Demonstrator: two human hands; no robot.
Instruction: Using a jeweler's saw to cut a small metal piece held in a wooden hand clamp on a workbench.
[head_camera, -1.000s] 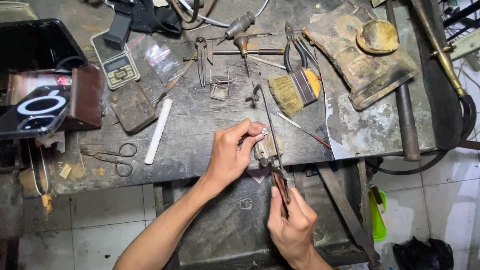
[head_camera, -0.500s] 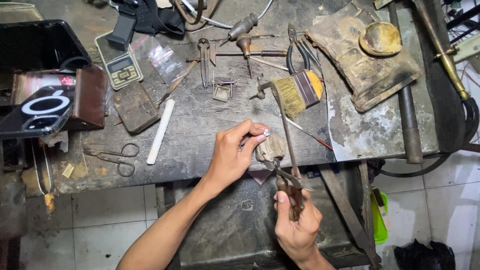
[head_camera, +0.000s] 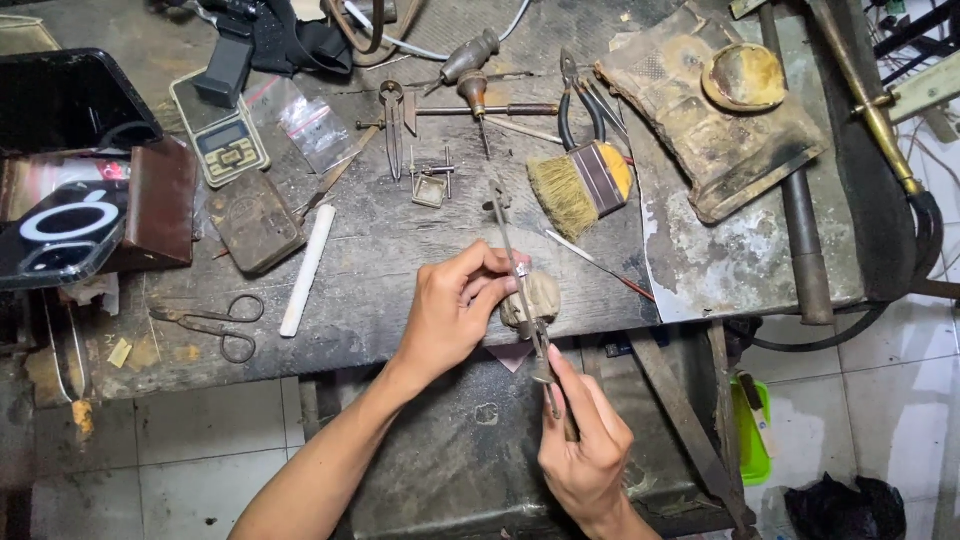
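My left hand (head_camera: 455, 320) rests at the front edge of the worn workbench (head_camera: 400, 240), its fingertips pinching something small against a rounded wooden peg (head_camera: 545, 295); the pinched piece is too small to make out. My right hand (head_camera: 585, 450) is below the bench edge, closed around the handle of a long thin metal tool (head_camera: 508, 235). The tool runs up past the peg and over the bench top, crossing the spot where my left fingertips press.
On the bench lie a flat brush (head_camera: 580, 185), pliers (head_camera: 580, 95), dividers (head_camera: 393, 120), a white stick (head_camera: 307, 270), scissors (head_camera: 215, 320), a small pocket scale (head_camera: 220, 130) and a worn leather pad (head_camera: 710, 110). A phone (head_camera: 60, 230) sits at the left. A metal tray hangs under the bench.
The thin tool has slid along the peg and its far tip now points slightly more to the left. Both hands stay at the peg.
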